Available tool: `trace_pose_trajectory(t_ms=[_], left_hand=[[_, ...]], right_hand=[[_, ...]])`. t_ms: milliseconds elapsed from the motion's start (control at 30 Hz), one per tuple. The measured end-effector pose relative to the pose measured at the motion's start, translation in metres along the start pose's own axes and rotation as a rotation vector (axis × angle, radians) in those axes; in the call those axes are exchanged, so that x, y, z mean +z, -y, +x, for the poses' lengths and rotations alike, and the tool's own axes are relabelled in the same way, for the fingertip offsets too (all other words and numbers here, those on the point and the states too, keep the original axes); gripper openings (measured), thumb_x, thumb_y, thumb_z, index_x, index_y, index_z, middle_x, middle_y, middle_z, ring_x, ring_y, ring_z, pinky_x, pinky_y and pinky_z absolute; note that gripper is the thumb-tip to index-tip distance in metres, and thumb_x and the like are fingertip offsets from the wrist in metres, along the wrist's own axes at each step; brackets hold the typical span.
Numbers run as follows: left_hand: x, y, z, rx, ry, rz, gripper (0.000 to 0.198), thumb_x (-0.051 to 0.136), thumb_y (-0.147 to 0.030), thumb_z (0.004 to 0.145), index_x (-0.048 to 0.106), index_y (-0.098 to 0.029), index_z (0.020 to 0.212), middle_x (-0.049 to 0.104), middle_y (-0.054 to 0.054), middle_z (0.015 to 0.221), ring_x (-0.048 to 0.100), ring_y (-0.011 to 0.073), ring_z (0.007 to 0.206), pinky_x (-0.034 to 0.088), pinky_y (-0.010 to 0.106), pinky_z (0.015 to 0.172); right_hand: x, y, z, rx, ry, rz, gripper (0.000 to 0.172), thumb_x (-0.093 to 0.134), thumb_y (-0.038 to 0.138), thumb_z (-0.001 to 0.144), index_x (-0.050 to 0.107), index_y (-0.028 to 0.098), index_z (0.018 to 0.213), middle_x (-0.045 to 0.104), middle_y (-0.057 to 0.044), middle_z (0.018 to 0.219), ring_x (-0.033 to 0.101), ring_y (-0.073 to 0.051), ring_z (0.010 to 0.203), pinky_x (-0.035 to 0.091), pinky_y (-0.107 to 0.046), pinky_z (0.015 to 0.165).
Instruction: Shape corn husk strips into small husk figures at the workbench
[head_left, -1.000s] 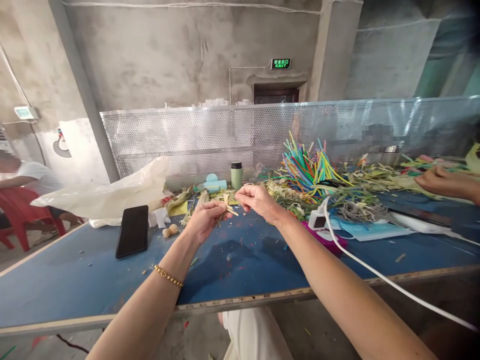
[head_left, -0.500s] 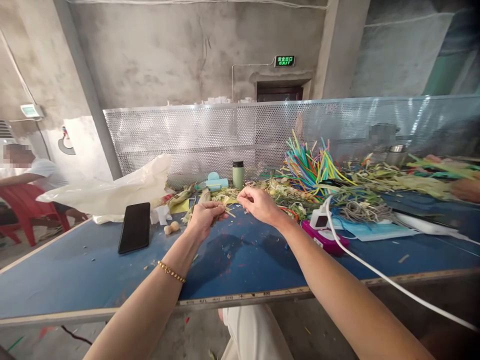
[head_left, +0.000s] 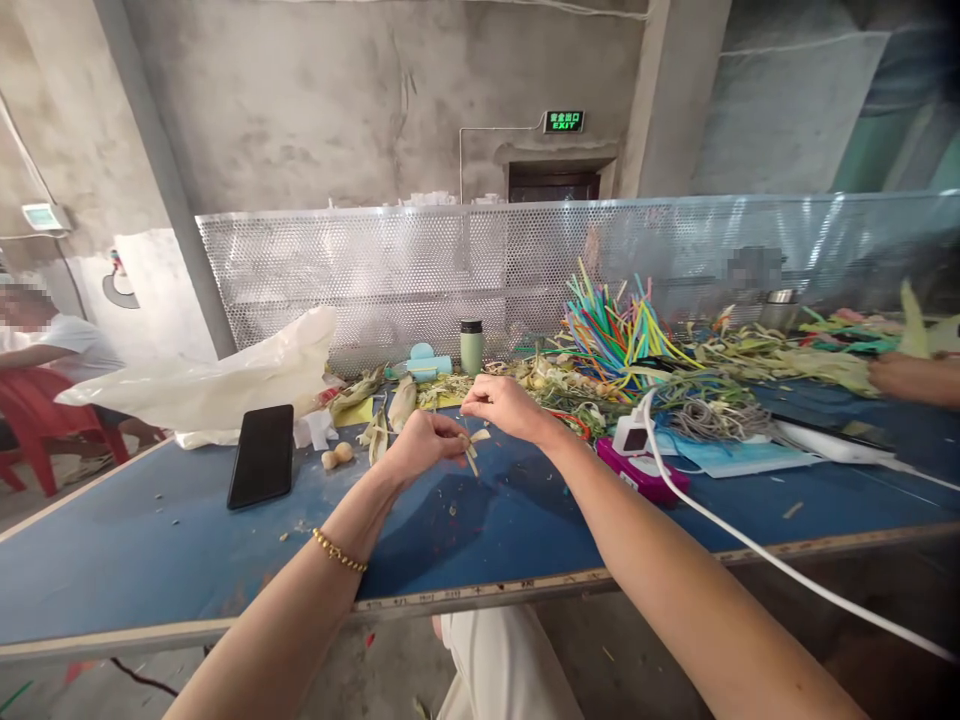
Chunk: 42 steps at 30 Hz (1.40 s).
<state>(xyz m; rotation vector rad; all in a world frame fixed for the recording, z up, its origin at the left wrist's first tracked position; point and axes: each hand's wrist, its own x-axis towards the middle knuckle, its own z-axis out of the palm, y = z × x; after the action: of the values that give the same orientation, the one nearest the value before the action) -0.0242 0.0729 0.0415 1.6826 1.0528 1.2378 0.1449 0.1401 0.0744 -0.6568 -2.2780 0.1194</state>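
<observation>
My left hand (head_left: 424,448) is closed on a small bundle of pale leaf strips (head_left: 472,452) above the blue table (head_left: 150,560). My right hand (head_left: 501,404) hovers just above and to the right, pinching the top of the same strips. A gold bracelet (head_left: 339,551) circles my left wrist. Behind my hands lies a heap of dried leaves and husks (head_left: 562,385), with a fan of coloured strips (head_left: 611,330) rising from it.
A black phone (head_left: 262,456) and a white plastic bag (head_left: 225,385) lie at left. A green bottle (head_left: 471,348) stands by the perforated metal screen (head_left: 360,280). A magenta device (head_left: 645,475) with a white cable (head_left: 757,550) sits at right. Another person's hand (head_left: 904,375) works at far right; a person sits far left.
Both hands came slightly lower and nearer to me with the strips. The other person's hand at the far right has shifted.
</observation>
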Motion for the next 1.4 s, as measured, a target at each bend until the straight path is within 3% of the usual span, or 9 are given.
trace_pose_trajectory(t_ms=[100, 200, 367, 567, 700, 900, 1133, 1300, 1400], left_hand=[[-0.001, -0.007, -0.002, 0.019, -0.077, -0.05, 0.01, 0.075, -0.022, 0.066, 0.074, -0.013, 0.068, 0.068, 0.007, 0.055, 0.061, 0.0149, 0.051, 0.047, 0.025, 0.055], [-0.002, -0.01, -0.001, 0.028, -0.207, -0.07, 0.007, 0.075, -0.02, 0.065, 0.072, -0.013, 0.066, 0.068, 0.006, 0.053, 0.06, 0.0139, 0.05, 0.045, 0.024, 0.054], [-0.006, -0.01, 0.0, 0.034, -0.373, -0.095, 0.006, 0.074, -0.019, 0.064, 0.069, -0.015, 0.062, 0.067, 0.003, 0.052, 0.055, 0.0118, 0.045, 0.041, 0.023, 0.05], [-0.014, 0.007, 0.011, 0.061, -0.472, -0.024, 0.007, 0.067, -0.022, 0.065, 0.068, -0.016, 0.063, 0.066, 0.003, 0.051, 0.06, 0.0143, 0.05, 0.043, 0.023, 0.053], [-0.018, 0.018, 0.016, 0.078, -0.494, 0.1, 0.009, 0.064, -0.024, 0.065, 0.068, -0.016, 0.063, 0.066, 0.003, 0.052, 0.061, 0.015, 0.051, 0.041, 0.023, 0.053], [-0.017, 0.012, 0.012, 0.101, -0.476, 0.165, 0.01, 0.059, -0.017, 0.062, 0.068, -0.016, 0.058, 0.064, 0.001, 0.05, 0.054, 0.0129, 0.05, 0.035, 0.021, 0.049], [-0.007, 0.003, 0.003, 0.148, -0.254, 0.342, 0.016, 0.059, -0.012, 0.063, 0.068, -0.015, 0.051, 0.063, 0.003, 0.048, 0.051, 0.0118, 0.049, 0.033, 0.022, 0.049], [0.001, -0.011, -0.006, 0.137, -0.051, 0.215, 0.012, 0.063, -0.02, 0.072, 0.072, -0.014, 0.065, 0.068, 0.003, 0.055, 0.055, 0.0118, 0.051, 0.04, 0.023, 0.053], [0.0, -0.02, -0.011, 0.131, -0.049, 0.047, 0.014, 0.068, -0.026, 0.073, 0.073, -0.014, 0.076, 0.07, 0.005, 0.059, 0.058, 0.0124, 0.053, 0.042, 0.023, 0.054]], right_hand=[[0.004, -0.011, -0.005, 0.187, 0.043, 0.071, 0.012, 0.068, 0.02, 0.081, 0.071, 0.014, 0.072, 0.063, 0.0, 0.066, 0.054, -0.012, 0.062, 0.034, -0.023, 0.059], [0.015, -0.008, -0.008, 0.216, 0.072, 0.053, 0.015, 0.065, 0.017, 0.082, 0.07, 0.014, 0.068, 0.061, 0.001, 0.059, 0.051, -0.011, 0.057, 0.031, -0.023, 0.056], [0.027, 0.003, -0.01, 0.076, 0.027, -0.029, 0.016, 0.064, 0.011, 0.081, 0.066, 0.014, 0.066, 0.061, 0.0, 0.065, 0.053, -0.012, 0.063, 0.033, -0.023, 0.06], [0.022, 0.014, -0.014, -0.085, -0.007, -0.27, 0.017, 0.056, 0.014, 0.091, 0.063, 0.014, 0.076, 0.059, -0.004, 0.079, 0.052, -0.015, 0.072, 0.033, -0.027, 0.068], [0.018, 0.032, -0.016, -0.2, 0.023, -0.522, 0.02, 0.045, 0.007, 0.093, 0.061, 0.013, 0.083, 0.057, -0.009, 0.088, 0.048, -0.018, 0.074, 0.032, -0.031, 0.071], [0.017, 0.055, -0.018, -0.37, 0.045, -0.716, 0.026, 0.037, 0.008, 0.097, 0.06, 0.014, 0.087, 0.056, -0.01, 0.09, 0.045, -0.021, 0.078, 0.029, -0.035, 0.073], [0.011, 0.037, -0.006, -0.332, -0.062, -0.437, 0.02, 0.052, 0.019, 0.095, 0.063, 0.016, 0.079, 0.056, -0.008, 0.09, 0.047, -0.02, 0.088, 0.031, -0.035, 0.08], [0.005, 0.005, -0.001, -0.053, -0.061, 0.092, 0.018, 0.062, 0.024, 0.087, 0.066, 0.015, 0.073, 0.057, -0.003, 0.079, 0.053, -0.015, 0.075, 0.039, -0.029, 0.071], [0.008, -0.003, -0.005, 0.128, -0.003, 0.405, 0.023, 0.065, 0.035, 0.084, 0.067, 0.014, 0.074, 0.06, -0.001, 0.07, 0.054, -0.014, 0.065, 0.039, -0.026, 0.062]])
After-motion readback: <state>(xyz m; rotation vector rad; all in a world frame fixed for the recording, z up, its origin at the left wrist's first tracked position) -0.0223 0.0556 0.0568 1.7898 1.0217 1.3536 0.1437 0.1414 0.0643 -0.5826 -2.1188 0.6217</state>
